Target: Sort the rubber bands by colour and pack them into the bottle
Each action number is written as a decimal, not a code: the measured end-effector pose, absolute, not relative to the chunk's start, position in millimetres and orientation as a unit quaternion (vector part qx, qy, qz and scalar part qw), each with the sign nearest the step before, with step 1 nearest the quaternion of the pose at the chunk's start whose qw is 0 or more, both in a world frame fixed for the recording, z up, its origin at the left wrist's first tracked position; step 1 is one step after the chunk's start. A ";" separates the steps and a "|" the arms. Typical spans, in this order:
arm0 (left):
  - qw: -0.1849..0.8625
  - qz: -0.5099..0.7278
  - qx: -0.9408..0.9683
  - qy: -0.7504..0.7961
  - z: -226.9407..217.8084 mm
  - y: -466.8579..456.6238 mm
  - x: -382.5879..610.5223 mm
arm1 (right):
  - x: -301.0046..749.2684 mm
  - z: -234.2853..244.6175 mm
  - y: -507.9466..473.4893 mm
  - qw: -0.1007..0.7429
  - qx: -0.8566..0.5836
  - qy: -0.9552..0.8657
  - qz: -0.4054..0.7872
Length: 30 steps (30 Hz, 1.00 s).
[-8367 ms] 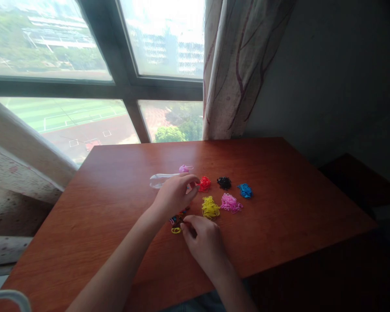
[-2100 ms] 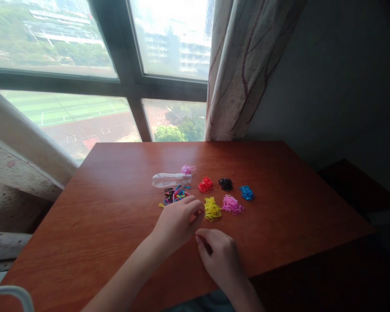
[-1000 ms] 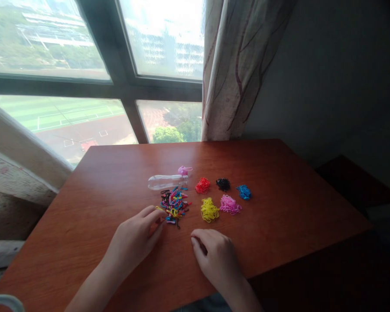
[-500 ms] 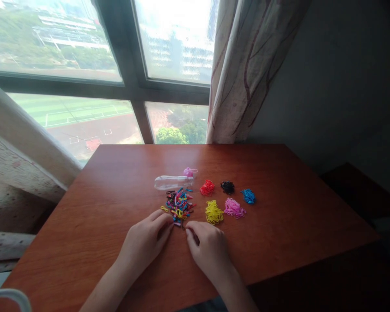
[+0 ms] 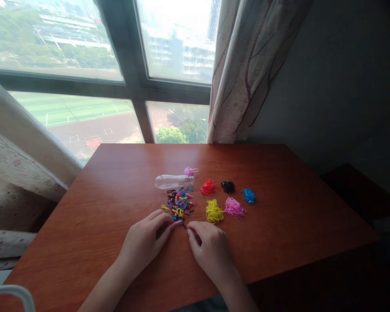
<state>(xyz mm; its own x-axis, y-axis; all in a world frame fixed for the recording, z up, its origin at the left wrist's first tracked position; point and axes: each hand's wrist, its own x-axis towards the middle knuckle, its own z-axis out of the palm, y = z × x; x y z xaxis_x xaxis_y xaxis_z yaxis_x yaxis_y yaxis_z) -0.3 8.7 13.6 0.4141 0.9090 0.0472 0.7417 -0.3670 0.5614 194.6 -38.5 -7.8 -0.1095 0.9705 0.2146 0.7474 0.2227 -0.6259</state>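
A mixed pile of small coloured rubber bands (image 5: pixel 179 203) lies mid-table. My left hand (image 5: pixel 146 240) rests on the wood just in front of it, its curved fingertips pinched together at the pile's near edge. My right hand (image 5: pixel 209 249) lies beside it, fingers curled and pinched close to the left fingertips. What either hand holds is too small to make out. To the right lie sorted piles: yellow (image 5: pixel 213 211), pink (image 5: pixel 234 207), red (image 5: pixel 208 186), black (image 5: pixel 228 186) and blue (image 5: pixel 248 195).
A clear plastic bottle (image 5: pixel 172 181) lies on its side behind the mixed pile, with a pink cap (image 5: pixel 190 171) at its mouth. The wooden table (image 5: pixel 110 182) stands against a window (image 5: pixel 84 65), with a curtain (image 5: pixel 247 69) on the right. A white curved rim (image 5: pixel 9 292) shows at the bottom left.
My left hand has come back from the yellow pile to the near edge of the mixed pile. My right hand has slid forward to meet it. The mixed pile now lies uncovered.
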 end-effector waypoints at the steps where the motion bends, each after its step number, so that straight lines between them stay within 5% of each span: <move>1: 0.240 0.181 0.806 0.509 13.2 8.7 -0.4 | 194.6 -7.8 -38.4 0.301 -0.595 -0.722 0.187; 30: 0.239 0.218 0.808 0.493 10.4 7.8 -1.1 | 191.3 -3.7 -35.3 0.281 -0.617 -0.714 0.175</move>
<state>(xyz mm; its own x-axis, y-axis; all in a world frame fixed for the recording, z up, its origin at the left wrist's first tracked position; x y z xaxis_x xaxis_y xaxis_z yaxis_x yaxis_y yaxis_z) -1.1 7.8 10.4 0.4188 0.9007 0.1153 0.6925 -0.3989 0.6011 191.3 -35.3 -3.7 -0.0812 0.9794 0.1849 0.7826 0.1776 -0.5967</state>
